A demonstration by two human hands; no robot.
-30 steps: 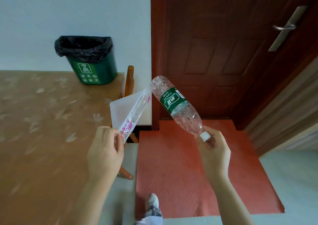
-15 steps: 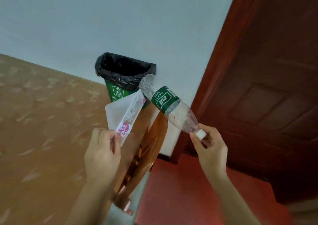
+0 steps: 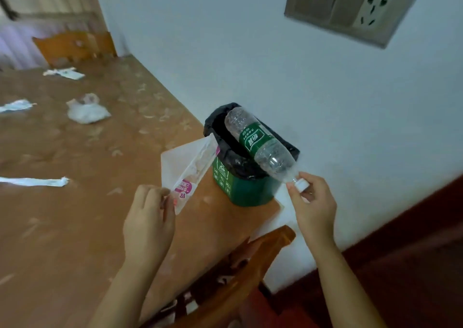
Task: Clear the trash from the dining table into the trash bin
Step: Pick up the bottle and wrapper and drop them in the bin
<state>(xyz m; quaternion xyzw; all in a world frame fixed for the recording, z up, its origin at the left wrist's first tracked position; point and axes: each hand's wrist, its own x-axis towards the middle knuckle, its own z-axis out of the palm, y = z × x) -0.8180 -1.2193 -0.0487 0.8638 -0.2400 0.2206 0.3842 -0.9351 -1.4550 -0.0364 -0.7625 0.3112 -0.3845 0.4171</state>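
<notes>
Pinched at its white cap between thumb and fingertips, the clear plastic bottle (image 3: 260,145) hangs from the right hand (image 3: 313,202), which is closed tight around the neck. Its long axis runs diagonally, cap low and near-right, ribbed base pointing up and far-left, so the base sits above the mouth of the trash bin (image 3: 244,177). A green label wraps the bottle's middle; the body is thin, crinkled and see-through.

Curled around the lower end of a flat plastic wrapper (image 3: 194,171), the left hand (image 3: 150,223) presses it between thumb and folded fingers. This long, narrow packet is translucent with a pink printed patch near the grip, and it slants up and to the right, its far tip just beside the bin's left rim.

That bin is small, green and boxy, lined with a glossy black bag folded over its edge, and it stands on the far right corner of the dining table (image 3: 75,227) against the pale wall. Its brown tabletop carries a faint leaf pattern. Farther left lie a crumpled white bag (image 3: 87,112), a torn paper strip (image 3: 35,181) and other pale scraps (image 3: 64,73). A wooden chair back (image 3: 250,265) curves at the near edge.
</notes>
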